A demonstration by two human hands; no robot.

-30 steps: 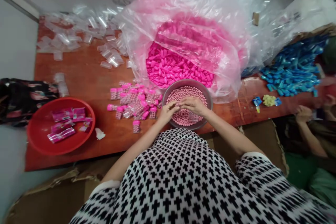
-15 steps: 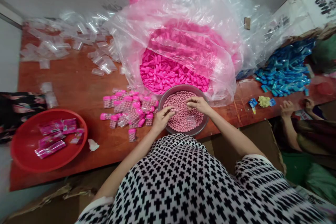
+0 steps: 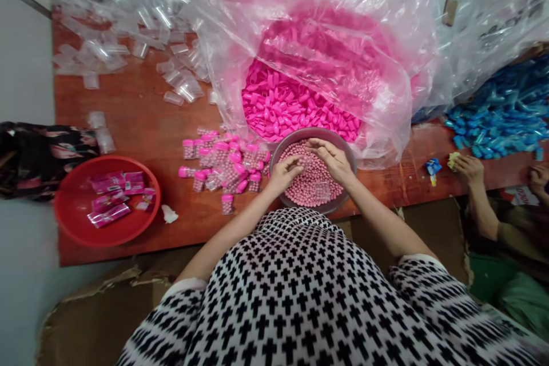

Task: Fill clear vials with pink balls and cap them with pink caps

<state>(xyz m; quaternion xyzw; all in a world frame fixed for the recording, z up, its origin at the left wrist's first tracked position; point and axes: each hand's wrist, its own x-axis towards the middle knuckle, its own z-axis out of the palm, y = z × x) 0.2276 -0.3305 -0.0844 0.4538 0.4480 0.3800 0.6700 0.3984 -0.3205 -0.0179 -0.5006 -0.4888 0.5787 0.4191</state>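
A grey bowl [image 3: 350, 180] full of small pink beads [image 3: 295, 190] stands right before me. My left hand [image 3: 285, 175] is over its left side, thumb and fingers pinched on a small see-through piece that is hard to make out. Over the far right side, my right hand [image 3: 330, 159] is curled with its fingers together, its tips close to the left fingertips; what it holds is hidden. A clear plastic container [image 3: 322, 191] lies on the beads. Left of the bowl is a pile of clear bead-filled bottles with pink caps [image 3: 227, 163].
Behind the bowl, a big plastic bag [image 3: 386, 108] spills pink caps [image 3: 283, 106]. Clear empty containers [image 3: 184, 83] lie at the back left. A red basin [image 3: 64, 217] holds pink packets. Blue pieces [image 3: 501, 120] and another person's hand [image 3: 469, 171] are at the right.
The view has shifted. My right hand has come nearer my left fingertips over the bowl. At the right, the other person's hand has reached the yellow bits.
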